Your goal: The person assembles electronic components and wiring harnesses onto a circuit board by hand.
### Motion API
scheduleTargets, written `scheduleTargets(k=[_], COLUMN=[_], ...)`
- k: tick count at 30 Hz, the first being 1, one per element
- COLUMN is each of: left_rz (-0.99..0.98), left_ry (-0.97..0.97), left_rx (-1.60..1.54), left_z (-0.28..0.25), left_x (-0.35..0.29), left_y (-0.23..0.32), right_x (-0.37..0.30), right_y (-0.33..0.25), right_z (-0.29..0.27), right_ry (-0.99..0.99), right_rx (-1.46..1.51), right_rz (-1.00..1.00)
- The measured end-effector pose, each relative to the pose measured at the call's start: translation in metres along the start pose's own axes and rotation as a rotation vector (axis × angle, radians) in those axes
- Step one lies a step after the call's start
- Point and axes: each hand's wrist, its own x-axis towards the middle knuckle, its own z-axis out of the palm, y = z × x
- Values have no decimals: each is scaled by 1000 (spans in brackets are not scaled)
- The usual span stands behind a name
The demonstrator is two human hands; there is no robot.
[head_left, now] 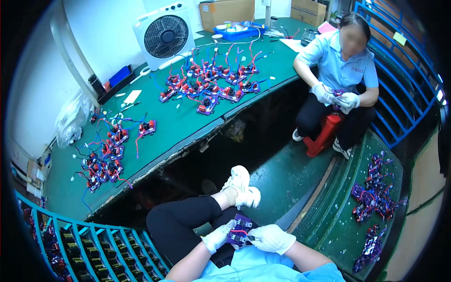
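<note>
A purple circuit board [242, 223] with a red wire across it is held over my lap. My left hand [219, 237], in a white glove, grips the board's left edge between thumb and fingers. My right hand [274, 238], gloved too, has its fingers closed at the board's right edge, around something small and dark that I cannot make out. Several similar boards [373, 199] with coloured wires lie on the green ledge at my right, and another cluster [372, 249] lies nearer to me.
The green table [183, 127] carries groups of wired boards [206, 82], a white fan [167, 35] and a blue tray [237, 32]. A co-worker [343, 66] sits at the right holding a board. Slotted teal racks [94, 249] stand at lower left.
</note>
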Motion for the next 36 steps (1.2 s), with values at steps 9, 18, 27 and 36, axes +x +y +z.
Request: scheduleTargets(k=[9,18,27,36], left_rz=[338,1337,1395,1321], left_ry=[36,682,355,374], left_rx=[-102,1336,1426,1255], left_z=[11,-8,13,22], left_x=[-1,-17,-30,-19], left_y=[-11,-10,50,36], right_x=[4,8,-9,-3], right_y=[13,5,1,-4], right_z=[-5,-25,0,-26], right_ry=[61,-165,-385,-330], right_rx=[365,1463,1703,1445], right_rz=[225,697,738,731])
